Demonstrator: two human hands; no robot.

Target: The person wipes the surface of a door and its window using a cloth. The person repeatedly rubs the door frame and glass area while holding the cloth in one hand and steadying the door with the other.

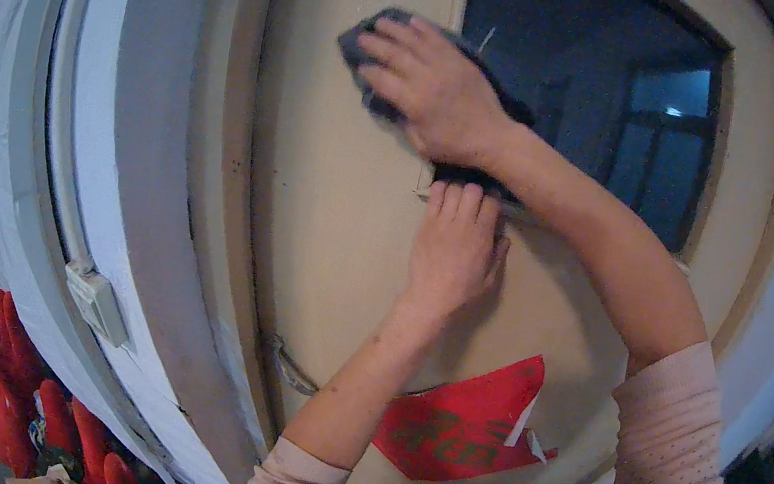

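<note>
My right hand (pixel 427 81) lies flat over a dark cloth (pixel 384 106), pressing it against the pale wooden door (pixel 325 247) left of the glass pane (pixel 583 106). Slight blur shows on the hand and cloth. Below it, my left hand (pixel 455 241) reaches up, its fingertips at the lower edge of the pane's frame. Whether those fingers grip the edge or only rest there cannot be told. My right forearm passes in front of the pane's lower part.
Torn red paper (pixel 455 435) with writing sticks to the door lower down. A metal door handle (pixel 294 372) sits by the left edge. Left of the door frame (pixel 236 142), the wall carries a switch box (pixel 95 302). Several red padded items (pixel 8 402) are at lower left.
</note>
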